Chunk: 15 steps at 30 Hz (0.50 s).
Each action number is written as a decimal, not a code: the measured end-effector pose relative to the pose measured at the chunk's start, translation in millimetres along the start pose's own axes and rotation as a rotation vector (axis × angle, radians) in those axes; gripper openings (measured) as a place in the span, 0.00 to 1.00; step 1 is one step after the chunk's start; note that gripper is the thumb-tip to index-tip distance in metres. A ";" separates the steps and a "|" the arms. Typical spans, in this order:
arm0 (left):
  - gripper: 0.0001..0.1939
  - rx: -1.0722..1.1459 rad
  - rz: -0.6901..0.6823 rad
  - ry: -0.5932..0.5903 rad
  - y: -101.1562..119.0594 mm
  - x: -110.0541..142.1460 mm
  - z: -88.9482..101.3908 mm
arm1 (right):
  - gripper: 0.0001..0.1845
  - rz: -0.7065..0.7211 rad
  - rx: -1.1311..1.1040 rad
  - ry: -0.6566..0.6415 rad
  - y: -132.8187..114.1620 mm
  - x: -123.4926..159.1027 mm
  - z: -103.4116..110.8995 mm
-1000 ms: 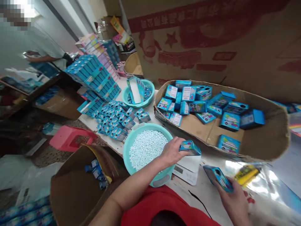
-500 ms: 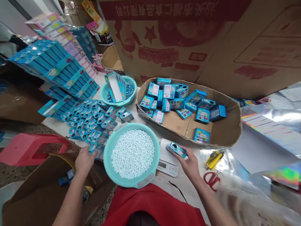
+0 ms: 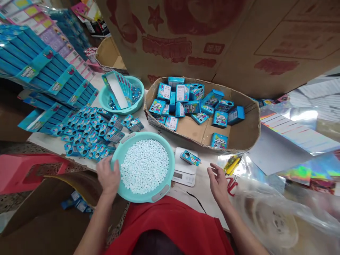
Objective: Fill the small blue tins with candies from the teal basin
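Note:
My left hand (image 3: 108, 173) is at the left rim of a turquoise basin (image 3: 123, 191), thumb and fingers apart, with nothing visible in them. Small white candies (image 3: 146, 166) fill much of the basin. Just beyond this hand, several small blue candy boxes (image 3: 90, 131) with round holes in their ends crowd the table. On the white digital scale (image 3: 186, 180) rests one blue candy box (image 3: 190, 158), its holed face upward. To the right of the scale, my right hand (image 3: 219, 184) is open and holds nothing, its fingers spread and apart from the box.
Behind the scale stands a cut-down cardboard box (image 3: 245, 136) with several blue boxes inside. A second turquoise basin (image 3: 138, 106) holds flat cartons and wrapped pieces. Stacked blue cartons (image 3: 34, 67) rise at left. Red scissors (image 3: 231, 186) and a yellow cutter (image 3: 233, 165) lie right.
My right hand has let go of the blue candy box on the scale and drawn back right. My left hand has moved from the blue boxes to the basin's rim. The view has shifted.

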<state>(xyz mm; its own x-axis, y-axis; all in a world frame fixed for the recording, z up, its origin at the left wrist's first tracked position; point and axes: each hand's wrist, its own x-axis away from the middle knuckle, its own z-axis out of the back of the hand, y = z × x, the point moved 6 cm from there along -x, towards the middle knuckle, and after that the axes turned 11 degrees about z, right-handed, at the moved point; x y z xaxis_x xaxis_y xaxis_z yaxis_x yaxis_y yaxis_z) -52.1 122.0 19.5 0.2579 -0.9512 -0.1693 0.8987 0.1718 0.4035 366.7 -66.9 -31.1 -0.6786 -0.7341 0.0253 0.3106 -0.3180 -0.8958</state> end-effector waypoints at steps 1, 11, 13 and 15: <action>0.17 0.044 -0.086 -0.095 17.7 8.7 -12.4 | 0.26 -0.021 -0.014 0.013 4.3 1.6 1.4; 0.18 0.065 -0.414 -0.543 143.6 81.6 -115.7 | 0.25 0.001 -0.068 0.055 -0.4 -7.4 7.5; 0.15 -0.037 -0.473 -0.581 143.4 88.7 -116.3 | 0.24 -0.002 -0.058 0.049 -2.5 -7.2 8.2; 0.12 -0.142 -0.583 -0.631 138.1 98.1 -112.0 | 0.24 -0.003 -0.049 0.046 -2.6 -6.3 7.8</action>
<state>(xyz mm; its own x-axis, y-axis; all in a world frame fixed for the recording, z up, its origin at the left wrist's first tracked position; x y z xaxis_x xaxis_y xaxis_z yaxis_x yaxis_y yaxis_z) 137.0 81.1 -42.0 -0.4638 -0.8547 0.2331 0.8730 -0.3962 0.2845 375.4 -66.0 -25.5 -0.7099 -0.7043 0.0087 0.2759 -0.2894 -0.9166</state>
